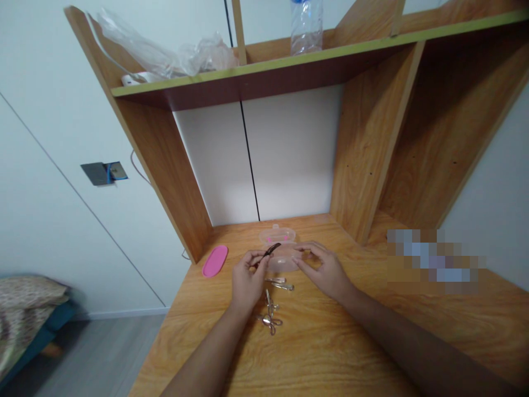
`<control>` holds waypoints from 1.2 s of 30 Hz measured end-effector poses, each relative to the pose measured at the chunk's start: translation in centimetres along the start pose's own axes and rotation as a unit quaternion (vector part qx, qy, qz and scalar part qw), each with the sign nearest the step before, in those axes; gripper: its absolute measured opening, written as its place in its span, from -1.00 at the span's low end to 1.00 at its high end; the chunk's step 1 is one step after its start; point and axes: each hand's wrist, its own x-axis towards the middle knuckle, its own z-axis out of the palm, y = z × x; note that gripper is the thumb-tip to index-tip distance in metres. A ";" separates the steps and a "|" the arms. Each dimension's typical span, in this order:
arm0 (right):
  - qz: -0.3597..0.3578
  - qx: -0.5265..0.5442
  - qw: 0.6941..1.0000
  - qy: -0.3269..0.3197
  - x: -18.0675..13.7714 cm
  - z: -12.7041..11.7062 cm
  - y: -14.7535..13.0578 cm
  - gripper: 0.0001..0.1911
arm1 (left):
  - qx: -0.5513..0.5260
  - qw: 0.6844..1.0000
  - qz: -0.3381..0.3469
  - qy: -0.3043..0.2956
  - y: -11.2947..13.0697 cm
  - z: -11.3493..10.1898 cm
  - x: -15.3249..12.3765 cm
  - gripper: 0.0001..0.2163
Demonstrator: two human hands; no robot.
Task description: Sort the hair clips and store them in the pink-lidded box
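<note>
My left hand [247, 278] is closed in a pinch on a small dark tool [271, 250] whose tip points at a clear plastic box [279, 246] with pink marks. My right hand [321, 268] rests beside that box, fingers curled against its right edge. Several small metal grooming tools [270, 309] lie on the wooden desk [314, 342] just under my left hand.
A pink oval lid [215, 260] lies at the desk's left back corner. Wooden side panels [363, 143] flank the desk. The upper shelf carries a plastic bottle [306, 25] and crumpled plastic bags [165, 52]. A black cable [248, 149] runs down the back wall.
</note>
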 end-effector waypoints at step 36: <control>-0.023 -0.067 0.995 -0.071 0.1 0.1 1.5 -0.76 | 0.320 0.928 0.180 -0.064 -0.7 -1.4 0.7 -0.79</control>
